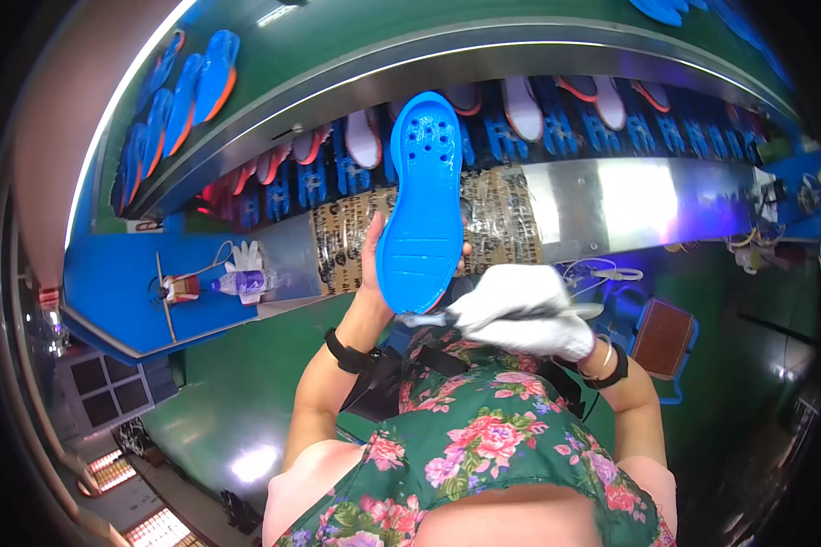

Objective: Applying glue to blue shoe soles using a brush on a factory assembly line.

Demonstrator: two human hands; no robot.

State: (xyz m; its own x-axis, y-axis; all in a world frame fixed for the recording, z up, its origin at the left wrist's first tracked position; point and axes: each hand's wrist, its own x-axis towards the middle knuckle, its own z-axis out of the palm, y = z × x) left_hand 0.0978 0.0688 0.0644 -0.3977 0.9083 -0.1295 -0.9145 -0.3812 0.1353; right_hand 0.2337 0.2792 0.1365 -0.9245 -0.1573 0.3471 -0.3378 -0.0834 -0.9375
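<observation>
My left hand [371, 253], bare, is closed around a blue shoe sole [420, 223] from beneath. Its thumb shows along the left edge and fingertips at the right edge. Toe pointing away from me, the sole shows small round holes at the front, ridges across the heel and a wet-looking shine. In a white glove, my right hand [524, 310] grips a slim brush [429, 319], with most of the handle hidden by the fingers. The pale brush tip meets the sole's heel edge, at the end nearest me.
Beyond the sole, a rack or belt [556, 128] carries several soles and shoe uppers under a metal-edged shelf [483, 44]. A taped metal ledge [356, 228] runs in front. On the left blue table [109, 283] lies a white glove [246, 257]; a stool [663, 339] stands right.
</observation>
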